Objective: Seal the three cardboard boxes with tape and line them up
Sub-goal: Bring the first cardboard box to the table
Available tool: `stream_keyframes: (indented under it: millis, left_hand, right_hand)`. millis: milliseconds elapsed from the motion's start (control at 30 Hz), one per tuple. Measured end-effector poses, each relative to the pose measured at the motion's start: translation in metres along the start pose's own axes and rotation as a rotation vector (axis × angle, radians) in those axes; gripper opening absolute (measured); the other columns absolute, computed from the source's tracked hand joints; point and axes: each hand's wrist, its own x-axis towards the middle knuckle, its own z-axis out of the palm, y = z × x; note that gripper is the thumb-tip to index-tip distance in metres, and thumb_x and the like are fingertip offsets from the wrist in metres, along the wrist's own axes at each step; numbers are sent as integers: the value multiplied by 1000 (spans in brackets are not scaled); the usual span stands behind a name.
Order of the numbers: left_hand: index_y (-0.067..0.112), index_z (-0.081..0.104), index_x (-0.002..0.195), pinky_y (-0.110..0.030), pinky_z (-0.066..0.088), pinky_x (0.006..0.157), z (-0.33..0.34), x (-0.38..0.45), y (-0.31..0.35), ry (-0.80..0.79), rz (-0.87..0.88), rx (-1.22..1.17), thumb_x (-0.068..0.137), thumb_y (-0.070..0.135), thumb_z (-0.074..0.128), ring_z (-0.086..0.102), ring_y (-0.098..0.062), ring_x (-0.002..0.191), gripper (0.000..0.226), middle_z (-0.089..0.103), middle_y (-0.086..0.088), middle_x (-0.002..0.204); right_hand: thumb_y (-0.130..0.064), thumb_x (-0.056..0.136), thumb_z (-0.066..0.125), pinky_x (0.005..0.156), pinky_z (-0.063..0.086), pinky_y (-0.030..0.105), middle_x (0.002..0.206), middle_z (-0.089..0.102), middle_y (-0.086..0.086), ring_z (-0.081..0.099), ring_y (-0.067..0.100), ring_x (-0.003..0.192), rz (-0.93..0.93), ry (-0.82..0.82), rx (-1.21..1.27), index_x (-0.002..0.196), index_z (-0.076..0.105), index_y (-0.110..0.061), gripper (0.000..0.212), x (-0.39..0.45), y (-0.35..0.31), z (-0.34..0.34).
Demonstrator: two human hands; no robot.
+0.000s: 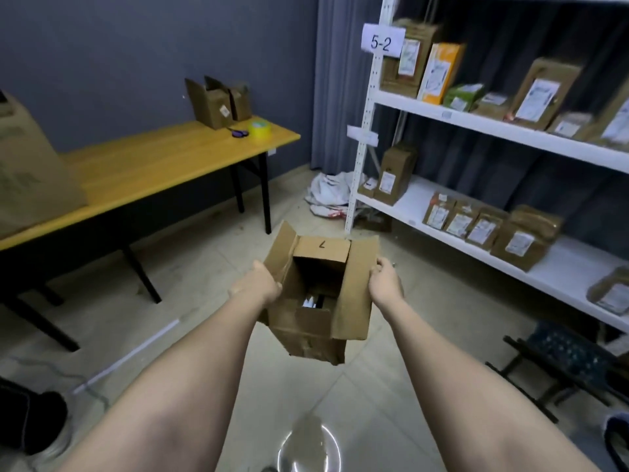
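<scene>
I hold an open cardboard box (354, 301) in the air above the floor, its flaps standing up and some contents showing inside. My left hand (258, 284) grips its left side and my right hand (386, 279) grips the right flap. Two more open cardboard boxes (212, 103) (241, 100) stand side by side at the far end of the wooden table (136, 172). Beside them lie a yellow tape roll (260, 128) and purple-handled scissors (239, 133).
A large cardboard box (27, 172) sits on the table's near left end. White shelving (476, 127) with many labelled parcels fills the right side. White bags (332, 194) lie on the floor by the shelf post. A dark folding stool (565, 356) stands at lower right.
</scene>
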Motion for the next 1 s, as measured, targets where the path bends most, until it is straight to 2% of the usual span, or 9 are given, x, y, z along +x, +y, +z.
stream_keyframes:
  millis: [133, 333, 433, 533, 600, 700, 800, 867, 1000]
  left_hand:
    - [-1, 54, 118, -43, 52, 91, -29, 52, 10, -144, 44, -172, 95, 18, 49, 60, -36, 105, 30, 59, -20, 117]
    - [1, 20, 146, -47, 36, 107, -70, 132, 16, -83, -23, -435, 99, 15, 33, 41, -38, 128, 51, 38, -24, 143]
    - [4, 21, 144, -47, 39, 103, -94, 166, 20, -12, -40, -575, 100, 18, 33, 45, -36, 121, 48, 41, -20, 138]
    - [5, 30, 134, -42, 42, 88, -117, 196, 29, 40, -30, -642, 100, 23, 36, 48, -29, 105, 39, 46, -17, 126]
    - [6, 32, 131, -42, 42, 82, -134, 218, 35, 113, -60, -641, 100, 26, 36, 49, -28, 99, 37, 48, -15, 119]
    - [5, 33, 130, -46, 44, 83, -160, 260, 44, 202, -120, -675, 99, 22, 35, 51, -34, 106, 35, 49, -18, 121]
    - [3, 34, 129, -46, 45, 81, -180, 309, 55, 255, -176, -781, 98, 17, 38, 51, -33, 99, 33, 51, -20, 116]
    - [0, 38, 127, -43, 44, 77, -188, 341, 61, 277, -202, -817, 97, 15, 40, 52, -33, 94, 33, 53, -20, 114]
    - [-3, 43, 124, -41, 46, 78, -204, 402, 71, 316, -253, -929, 97, 17, 40, 53, -35, 98, 34, 55, -20, 114]
  right_hand:
    - [-22, 103, 30, 96, 43, 39, 128, 57, 8, 53, 28, 112, -68, -7, -13, 136, 46, -18, 37, 44, -39, 13]
    - [-31, 102, 36, 91, 43, 37, 123, 62, 11, 55, 32, 111, -4, 84, -76, 126, 60, -15, 37, 131, -97, 58]
    - [-37, 102, 38, 83, 40, 33, 119, 63, 14, 56, 35, 109, 63, 108, -140, 119, 64, -13, 40, 160, -128, 77]
    - [-45, 99, 39, 101, 41, 40, 129, 57, 17, 53, 37, 117, 112, -45, 27, 126, 57, -5, 52, 193, -153, 99]
    - [-46, 95, 46, 104, 42, 46, 130, 56, 17, 53, 36, 117, 136, -158, 133, 129, 55, -5, 54, 218, -169, 112]
    - [-28, 96, 52, 85, 49, 36, 111, 61, 16, 59, 31, 96, 92, -266, 165, 110, 60, -6, 27, 248, -200, 127]
    - [-20, 97, 49, 63, 48, 30, 102, 55, 16, 53, 23, 77, 86, -354, 189, 110, 55, -7, 20, 291, -230, 144]
    - [-17, 98, 45, 60, 49, 30, 104, 54, 17, 54, 23, 78, 55, -386, 186, 112, 50, -7, 18, 322, -249, 157]
    - [-19, 100, 42, 84, 55, 46, 117, 55, 20, 57, 36, 104, -72, -377, 100, 120, 47, -7, 25, 387, -292, 188]
